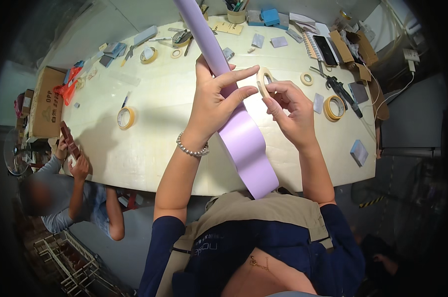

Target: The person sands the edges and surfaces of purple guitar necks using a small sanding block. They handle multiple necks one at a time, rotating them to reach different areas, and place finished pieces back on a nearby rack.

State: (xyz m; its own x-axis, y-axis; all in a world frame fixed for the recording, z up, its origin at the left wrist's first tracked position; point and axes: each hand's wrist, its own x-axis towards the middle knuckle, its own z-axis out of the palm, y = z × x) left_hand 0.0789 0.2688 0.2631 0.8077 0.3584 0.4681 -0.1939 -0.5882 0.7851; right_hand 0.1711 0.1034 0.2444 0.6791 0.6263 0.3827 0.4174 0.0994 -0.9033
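Note:
A lilac guitar-shaped instrument [246, 143] stands edge-on before me. Its curved side rests near my apron, and its long neck rises past the top of the view. My left hand [211, 101] is closed round the lower part of the neck, with index finger and thumb stretched out to the right. Right beside those fingertips is a narrow roll of masking tape [261, 83], upright, pinched by the fingers of my right hand [291, 106]. Whether a strip of tape runs between the two hands is too fine to tell.
The pale table [164, 163] carries tape rolls, including a yellow one [126, 118] at left and another [334, 108] at right. A phone [325, 50], a black tool with a cord [340, 91] and a sanding block [359, 152] lie rightward. At left, a co-worker's hands [78, 166] hold a brown piece.

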